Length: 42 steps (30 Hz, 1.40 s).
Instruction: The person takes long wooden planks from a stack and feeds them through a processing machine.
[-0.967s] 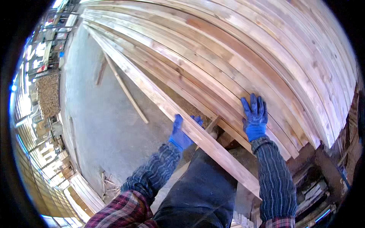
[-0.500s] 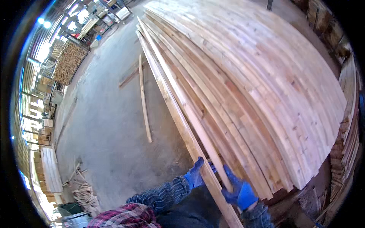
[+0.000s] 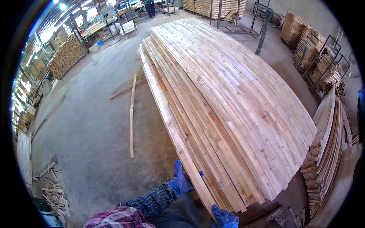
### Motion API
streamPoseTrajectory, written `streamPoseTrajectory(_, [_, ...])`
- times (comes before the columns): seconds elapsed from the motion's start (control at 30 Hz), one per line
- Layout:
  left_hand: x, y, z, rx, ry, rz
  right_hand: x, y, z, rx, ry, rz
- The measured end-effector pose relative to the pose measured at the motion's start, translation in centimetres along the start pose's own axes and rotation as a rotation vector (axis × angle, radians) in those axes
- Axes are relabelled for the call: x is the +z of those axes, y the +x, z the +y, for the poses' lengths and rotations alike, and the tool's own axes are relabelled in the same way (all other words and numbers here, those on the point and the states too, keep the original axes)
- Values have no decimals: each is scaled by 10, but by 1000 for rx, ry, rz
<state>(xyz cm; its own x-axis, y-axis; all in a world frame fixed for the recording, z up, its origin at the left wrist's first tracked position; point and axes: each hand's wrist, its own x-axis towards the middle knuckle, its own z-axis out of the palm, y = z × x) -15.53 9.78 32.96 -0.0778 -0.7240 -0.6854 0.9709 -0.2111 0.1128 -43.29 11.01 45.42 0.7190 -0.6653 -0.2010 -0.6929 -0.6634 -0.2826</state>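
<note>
A long, narrow wooden board [image 3: 192,169] runs along the left edge of a wide stack of similar boards [image 3: 243,125]. My left hand [image 3: 181,181], in a blue glove, supports this board from beneath on its left side. Its thumb points up beside the wood, and fingertips show past the board's right edge. At the near end of the same board, my blue-gloved right hand [image 3: 225,218] closes on it, thumb over the top. The lower part of the right hand is cut off by the picture's edge.
On the concrete floor to the left lies a thin strip of wood [image 3: 132,117]. Scrap pieces [image 3: 53,192] are heaped at lower left. More timber [image 3: 329,167] is piled at right. A metal post [image 3: 264,32] rises beyond the stack, and a person [image 3: 149,7] stands far back.
The pale board that was in my right hand now lies among the others. My right hand has moved to the near end of the edge board. My view shows more of the far room.
</note>
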Motion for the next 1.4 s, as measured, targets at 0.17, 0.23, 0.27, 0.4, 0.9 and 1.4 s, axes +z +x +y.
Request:
streamPoseTrajectory(0.17, [3, -6, 3, 37, 141, -3, -15, -18, 11, -89, 91, 67])
streamPoseTrajectory(0.23, [3, -5, 6, -1, 162, -8, -22, -25, 18, -132, 61, -9])
streamPoseTrajectory(0.27, [1, -5, 8, -27, 171, 19, -25, -27, 23, -241, 84, 3])
streamPoseTrajectory(0.4, [-10, -4, 10, -109, 47, -2, -35, 1, 39, -311, 457, -30])
streamPoseTrajectory(0.9, [-77, -31, 12, -426, 814, -607, 94, 213, -26, 179, 1325, -421])
streamPoseTrajectory(1.4, [-53, 101, 199, 148, 357, 25, -9, -104, 6, 391, 281, -127])
